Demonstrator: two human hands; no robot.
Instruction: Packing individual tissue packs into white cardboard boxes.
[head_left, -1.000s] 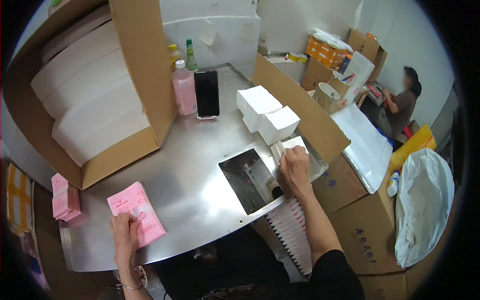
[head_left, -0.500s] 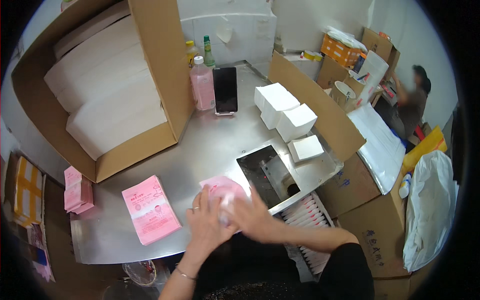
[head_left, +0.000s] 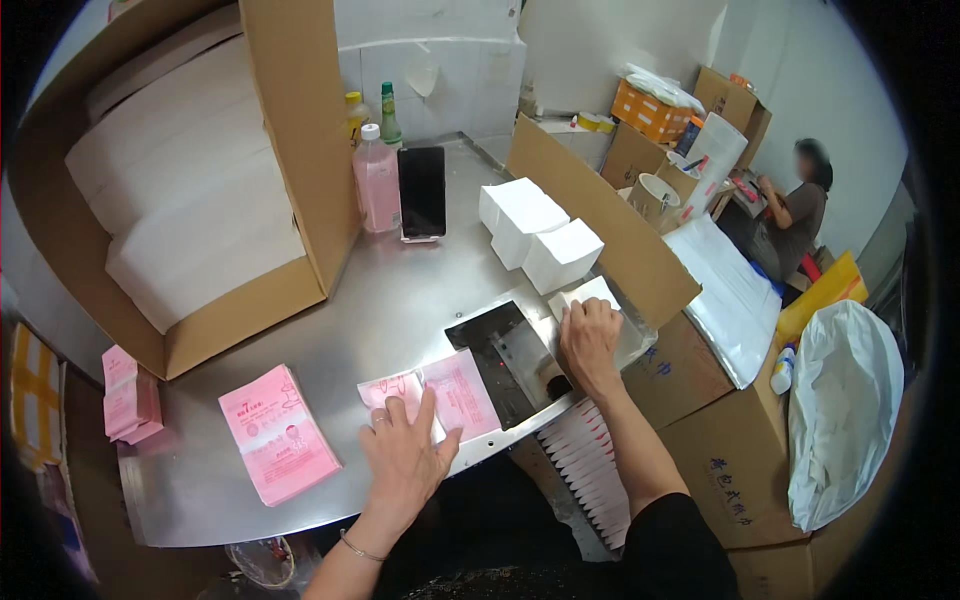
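My left hand (head_left: 405, 450) lies with its fingers spread on a pink printed sheet (head_left: 465, 395), at the near edge of the metal table. The sheet looks thin, with a pale band near my fingers. To the right, my right hand (head_left: 592, 345) curls its fingers over a small stack of white folded tissues (head_left: 585, 292) and grips it; part of the stack is hidden by the hand. Just behind stand taller white tissue stacks (head_left: 540, 225). Left of my left hand rests a stack of pink printed sheets (head_left: 278, 435).
A dark rectangular opening (head_left: 500, 365) cuts into the table (head_left: 340, 330) between my hands. A big cardboard box (head_left: 290, 130) holds white stacks. A phone (head_left: 422, 193) stands beside a pink bottle (head_left: 376, 185). Below sits a tray of white packs (head_left: 590, 470). A person (head_left: 800, 210) works far right.
My right hand has moved from beside my left hand, rightward onto the small tissue stack. The pink sheet, crumpled and blurred between both hands before, lies flat under my left hand. The view shifted slightly.
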